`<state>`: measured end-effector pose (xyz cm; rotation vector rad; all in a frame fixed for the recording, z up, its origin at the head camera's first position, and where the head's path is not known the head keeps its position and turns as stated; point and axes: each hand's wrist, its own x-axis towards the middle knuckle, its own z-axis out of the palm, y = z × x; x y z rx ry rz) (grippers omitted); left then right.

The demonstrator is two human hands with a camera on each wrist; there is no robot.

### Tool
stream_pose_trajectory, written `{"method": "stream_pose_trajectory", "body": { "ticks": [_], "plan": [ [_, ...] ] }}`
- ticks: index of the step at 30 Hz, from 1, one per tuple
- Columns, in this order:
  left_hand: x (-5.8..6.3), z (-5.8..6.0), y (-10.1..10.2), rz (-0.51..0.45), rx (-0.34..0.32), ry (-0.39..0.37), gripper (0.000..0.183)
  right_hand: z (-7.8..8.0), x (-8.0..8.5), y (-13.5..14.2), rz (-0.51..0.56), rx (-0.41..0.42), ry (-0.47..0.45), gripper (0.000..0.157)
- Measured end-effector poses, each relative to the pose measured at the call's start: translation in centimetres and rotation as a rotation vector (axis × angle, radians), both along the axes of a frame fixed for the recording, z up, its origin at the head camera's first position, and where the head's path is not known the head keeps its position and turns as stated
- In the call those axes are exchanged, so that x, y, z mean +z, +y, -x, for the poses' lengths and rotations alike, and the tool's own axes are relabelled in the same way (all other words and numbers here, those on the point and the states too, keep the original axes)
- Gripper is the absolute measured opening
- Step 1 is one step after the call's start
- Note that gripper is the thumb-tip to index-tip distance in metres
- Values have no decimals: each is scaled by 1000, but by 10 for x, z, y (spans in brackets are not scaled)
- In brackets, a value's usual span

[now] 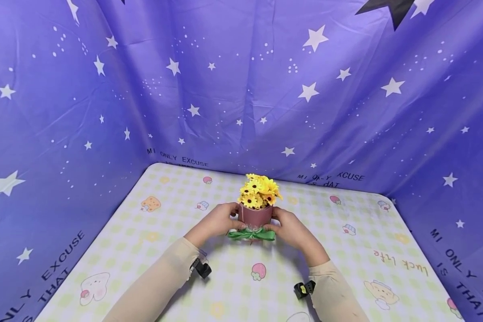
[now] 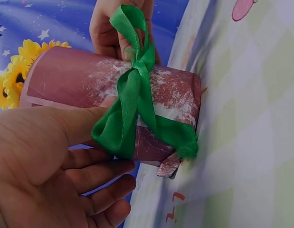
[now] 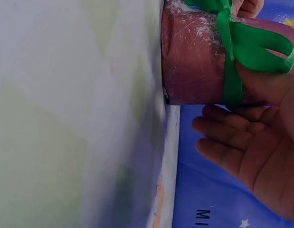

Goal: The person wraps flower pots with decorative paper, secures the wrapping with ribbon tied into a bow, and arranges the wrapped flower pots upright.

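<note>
A dusky-pink pot (image 1: 256, 216) of yellow flowers (image 1: 258, 192) stands upright between my two hands, toward the far middle of the table. Round its lower part runs a green ribbon (image 2: 135, 90) tied in a bow, and whitish scuffs mark the wall there. My left hand (image 1: 219, 220) grips the pot's left side, thumb on the front near the bow. On the opposite side my right hand (image 1: 293, 229) holds it, with the thumb beside a ribbon loop and the lower fingers spread loosely. The pot's base is at the tabletop or just above it; I cannot tell which.
The table (image 1: 241, 295) wears a pale green-and-white checked cover printed with small cartoon pictures. Purple-blue star-printed curtain (image 1: 241, 89) encloses its back and both sides, close behind the pot. Black wrist mounts (image 1: 201, 268) sit on both sleeves.
</note>
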<state>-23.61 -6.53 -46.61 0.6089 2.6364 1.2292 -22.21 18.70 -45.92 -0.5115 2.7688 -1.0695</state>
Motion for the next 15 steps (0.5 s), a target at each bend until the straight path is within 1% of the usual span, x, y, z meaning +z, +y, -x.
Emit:
{"method": "stream_pose_trajectory", "body": {
  "ticks": [4, 7, 15],
  "plan": [
    [5, 0, 0, 30, -4, 45, 51, 0, 5, -1, -49, 9, 39, 49],
    [7, 0, 0, 40, -12, 63, 50, 1, 8, 0, -73, 12, 50, 52],
    [10, 0, -3, 47, -30, 59, 50, 2, 11, 3, -85, 45, 54, 56]
  ]
}}
